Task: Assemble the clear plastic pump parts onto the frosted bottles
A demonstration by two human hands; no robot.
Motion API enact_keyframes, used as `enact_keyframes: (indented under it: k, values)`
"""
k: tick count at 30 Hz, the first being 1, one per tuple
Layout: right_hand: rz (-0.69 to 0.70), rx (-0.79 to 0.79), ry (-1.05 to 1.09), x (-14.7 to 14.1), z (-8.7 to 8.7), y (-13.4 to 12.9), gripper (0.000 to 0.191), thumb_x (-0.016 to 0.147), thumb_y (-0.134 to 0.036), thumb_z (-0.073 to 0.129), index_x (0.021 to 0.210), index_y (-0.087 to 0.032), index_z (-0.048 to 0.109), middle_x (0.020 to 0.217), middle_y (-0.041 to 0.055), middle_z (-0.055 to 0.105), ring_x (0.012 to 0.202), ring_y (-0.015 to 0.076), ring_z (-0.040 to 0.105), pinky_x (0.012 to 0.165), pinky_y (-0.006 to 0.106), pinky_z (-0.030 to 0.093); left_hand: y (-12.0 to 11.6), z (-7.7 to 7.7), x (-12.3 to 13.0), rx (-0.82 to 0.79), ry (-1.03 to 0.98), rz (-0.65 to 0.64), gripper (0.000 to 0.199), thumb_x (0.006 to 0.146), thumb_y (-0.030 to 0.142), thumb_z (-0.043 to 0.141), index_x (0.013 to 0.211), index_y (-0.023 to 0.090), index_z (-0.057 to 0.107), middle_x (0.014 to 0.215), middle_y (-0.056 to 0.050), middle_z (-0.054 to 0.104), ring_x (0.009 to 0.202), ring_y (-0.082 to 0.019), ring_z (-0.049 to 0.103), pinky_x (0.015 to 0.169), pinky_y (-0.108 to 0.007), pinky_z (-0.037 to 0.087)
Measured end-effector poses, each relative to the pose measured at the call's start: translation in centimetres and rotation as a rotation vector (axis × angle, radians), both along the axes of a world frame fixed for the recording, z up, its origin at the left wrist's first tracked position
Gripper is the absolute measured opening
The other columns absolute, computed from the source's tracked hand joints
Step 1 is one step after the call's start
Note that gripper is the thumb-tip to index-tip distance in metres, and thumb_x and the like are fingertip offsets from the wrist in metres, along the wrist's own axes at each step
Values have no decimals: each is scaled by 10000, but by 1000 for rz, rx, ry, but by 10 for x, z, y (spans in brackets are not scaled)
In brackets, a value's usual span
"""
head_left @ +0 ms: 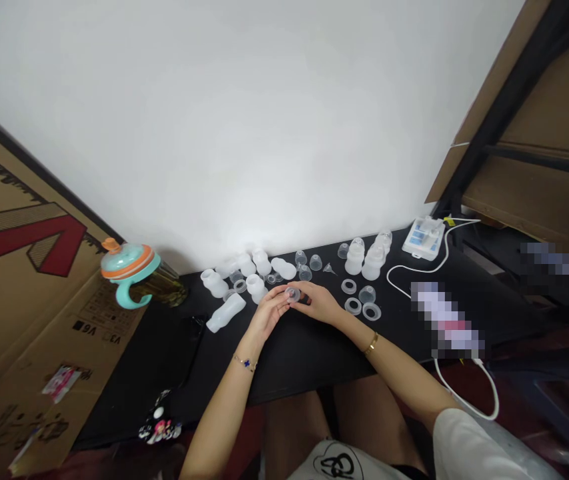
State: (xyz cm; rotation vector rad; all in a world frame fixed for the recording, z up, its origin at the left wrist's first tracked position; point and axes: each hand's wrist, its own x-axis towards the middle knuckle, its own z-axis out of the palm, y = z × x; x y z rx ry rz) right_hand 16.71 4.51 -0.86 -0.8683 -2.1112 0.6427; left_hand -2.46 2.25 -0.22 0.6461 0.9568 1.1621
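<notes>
- A white wall (264,133) rises behind a black tabletop (304,360), with a flattened cardboard carton (24,267) leaning in on the left and a dark frame backed by brown cardboard (529,113) on the right.
- Both hands meet mid-tabletop, fingers curled, pinching a small clear round bottle part (292,294) between the fingertips. The left hand (269,313) wears a thin bracelet (246,363), the right hand (317,301) a gold bangle (372,342).
- Just past the hands, frosted bottle bodies (255,288) and clear domes (304,273) stand in a loose crowd. A frosted bottle (225,312) lies on its side just left of the left hand.
- Right of the hands sit clear rings (353,306) and a small clear funnel (329,269), all apart from the hands.
- A sippy cup with an orange lid and teal handle (129,270) stands at the far left, overlapping the carton in view.
- A white electric unit (423,239) sits at the far right, trailing a white cable (469,400) over the table edge.
- A patterned black object (159,423) lies at the near edge, too cluttered to identify.
- Two pixelated patches (447,320) hide whatever lies beneath them, and the arms and lap cut off at the bottom of the view.
</notes>
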Motion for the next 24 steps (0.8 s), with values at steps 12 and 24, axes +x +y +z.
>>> enact_keyframes:
  k: [12, 24]
  values:
    - [15, 14, -10, 0, 3, -2, 446, 911, -298, 714, 1348, -257, 636, 1294, 82, 695, 892, 186, 696, 833, 321, 578, -2, 4, 2, 0, 16, 5, 320, 756, 163, 834, 1054, 129, 724, 989, -105, 783, 821, -158, 739, 756, -231, 580]
    - [127, -781, 477, 1, 6, 8, 589, 772, -421, 823, 1302, -233, 646, 1232, 87, 679, 769, 152, 680, 557, 244, 579, -2, 7, 2, -39, -3, 15, 337, 720, 160, 866, 1026, 141, 726, 975, -89, 786, 775, -133, 725, 707, -202, 559]
